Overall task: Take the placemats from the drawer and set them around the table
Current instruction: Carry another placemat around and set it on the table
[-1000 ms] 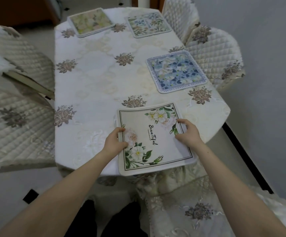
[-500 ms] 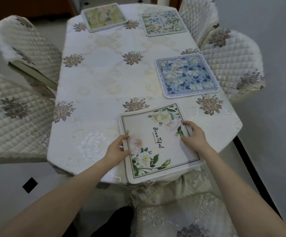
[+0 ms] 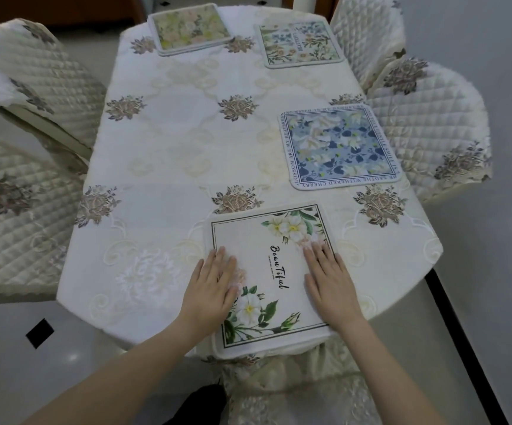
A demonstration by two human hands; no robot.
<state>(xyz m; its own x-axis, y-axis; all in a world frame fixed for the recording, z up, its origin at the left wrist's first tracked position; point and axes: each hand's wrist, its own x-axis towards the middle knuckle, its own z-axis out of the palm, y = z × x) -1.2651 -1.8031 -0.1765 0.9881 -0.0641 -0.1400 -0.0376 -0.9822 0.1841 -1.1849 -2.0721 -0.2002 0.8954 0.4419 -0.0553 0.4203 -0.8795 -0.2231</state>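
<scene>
A white placemat (image 3: 274, 268) with white flowers and the word "Beautiful" lies at the near end of the table (image 3: 184, 154), its near edge hanging slightly over the rim. My left hand (image 3: 213, 289) rests flat on its left side, fingers spread. My right hand (image 3: 329, 283) lies flat on its right side. A blue floral placemat (image 3: 339, 148) sits on the right side. At the far end lie a green-yellow floral placemat (image 3: 190, 27) and a pale placemat (image 3: 300, 44) with blue and yellow flowers.
Quilted cream chairs stand around the table: two on the left (image 3: 40, 78) (image 3: 12, 216), two on the right (image 3: 432, 130) (image 3: 368, 35), and one just below me (image 3: 294, 391). The tablecloth has embroidered brown flowers. Grey floor (image 3: 493, 240) lies to the right.
Both hands went from gripping the white placemat's side edges to lying flat on top of it. The placemat has shifted slightly farther onto the table.
</scene>
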